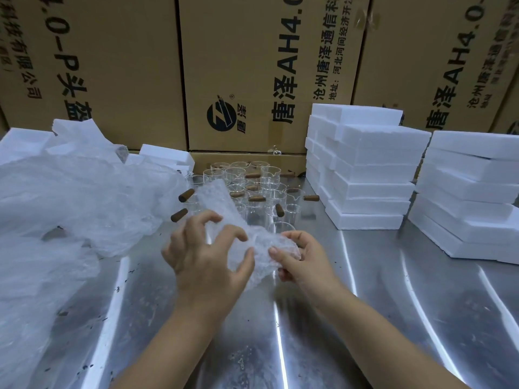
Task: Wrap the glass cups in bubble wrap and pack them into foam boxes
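**Both hands on the bubble wrap, cups waiting behind**

Tall cardboard cartons (247,66) with printed lettering wall off the back of your view. Below them lies the shiny metal surface (379,290), speckled with dark crumbs.

On your left, a big heap of thin clear plastic sheeting (70,206) covers much of that side, with a few white foam pieces (165,155) showing behind it. On your right stand two stacks of white foam boxes (365,169), the nearer one (471,192) just beside the other.

The glass cups (252,186) stand clustered at the middle back, unwrapped. Brown stubby handles (186,195) stick out among them.

In front of the cups you hold a strip of bubble wrap (222,203) above the surface. Its free end rises up and away over the cluster.

Your left hand (202,259) arches over the bunched lower end, its grip clamped on the wrap with thumb and curled fingertips. Your right hand (303,256) pinches the same bundle from the other side, thumb on top. You cannot tell whether a cup sits inside the bundle.
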